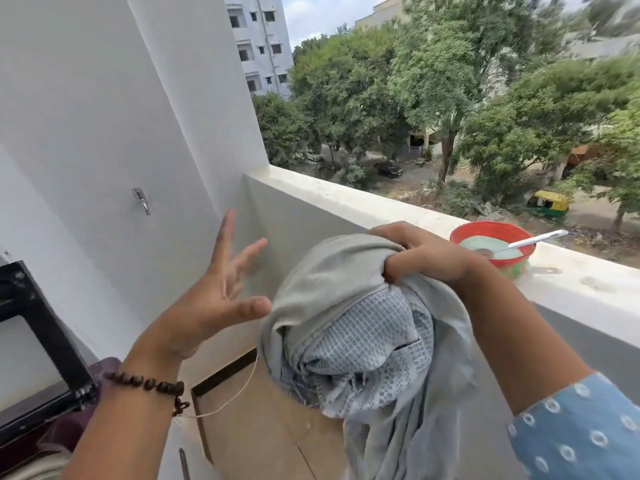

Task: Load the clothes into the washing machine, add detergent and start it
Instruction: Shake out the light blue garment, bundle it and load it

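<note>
- On a balcony above a tree-lined street, the right hand (424,252) grips a bunched bundle of grey clothes (360,327), fingers curled into the top fold; the cloth hangs in the air over the tiled floor (270,427).
- The left hand (214,299) is raised beside the bundle, fingers spread and holding nothing, thumb close to the fabric.
- A red bowl (491,233) with a white spoon (530,240) sits on the parapet ledge (346,199), seemingly filled with pale green powder.

A metal hook (141,200) on the white wall (86,98) (left side), trees (433,81) beyond the parapet (346,199).
</note>
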